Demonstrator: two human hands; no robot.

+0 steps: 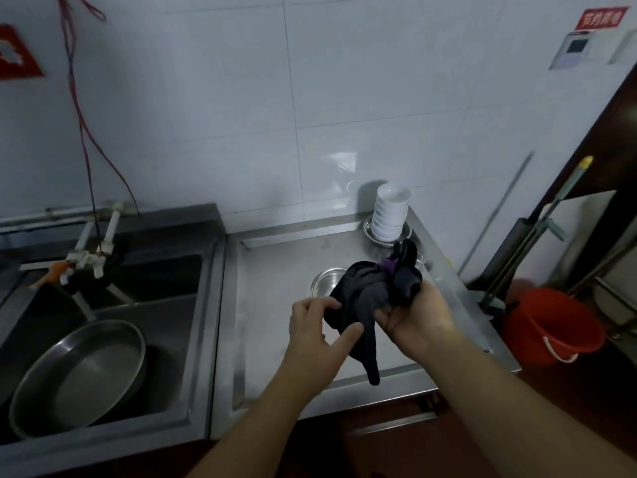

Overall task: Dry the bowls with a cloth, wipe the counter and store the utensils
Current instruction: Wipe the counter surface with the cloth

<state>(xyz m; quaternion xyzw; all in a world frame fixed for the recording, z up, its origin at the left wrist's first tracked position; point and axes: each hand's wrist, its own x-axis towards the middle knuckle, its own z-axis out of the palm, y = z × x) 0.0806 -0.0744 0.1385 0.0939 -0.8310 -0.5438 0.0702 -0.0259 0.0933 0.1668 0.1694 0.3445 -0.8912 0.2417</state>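
Note:
A dark cloth hangs bunched between both hands above the steel counter. My left hand pinches its left edge between thumb and fingers. My right hand grips the bunched right part, fingers curled round it. Whether a bowl is wrapped inside the cloth is hidden. A small steel bowl sits on the counter just behind the cloth. A stack of white bowls stands on a steel dish in the counter's far right corner.
A double sink lies to the left, with a large steel basin leaning in it and a tap above. A red bucket and mop handles stand right of the counter. Tiled wall behind.

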